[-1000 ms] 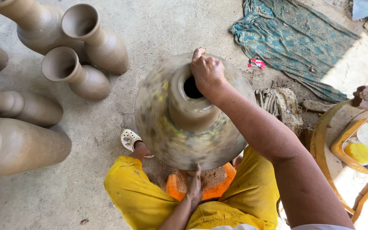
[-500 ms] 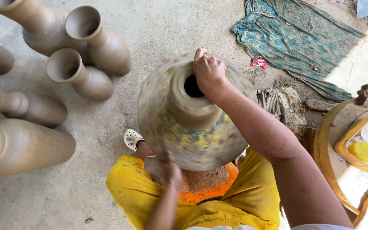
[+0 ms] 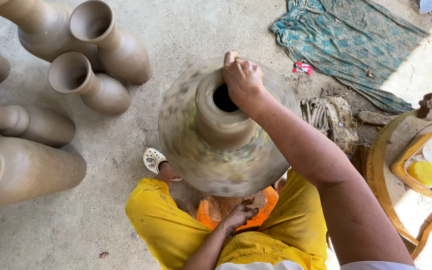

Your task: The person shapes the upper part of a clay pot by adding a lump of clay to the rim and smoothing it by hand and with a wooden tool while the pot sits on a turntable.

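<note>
So the big round-bellied grey-brown clay pot [image 3: 226,135] sits in the middle of the scene between the potter's knees, blurred with spin. The right hand [image 3: 242,77] is curled over the far rim of the pot's neck, fingers hooked on the lip, same spot as a second ago.

The change is the left hand [image 3: 239,217]. Half a second back it was up against the near side of the belly; now it's dropped low, fingers loosely spread and resting on the orange plastic stand [image 3: 236,212] with wet clay on it, right under the pot. A second ago it was down there too, so it looks like a quick push on the belly each time to keep the pot turning.

Unfired clay vases [image 3: 96,85] stand at the far left, a teal patterned cloth [image 3: 346,45] lies far right.
</note>
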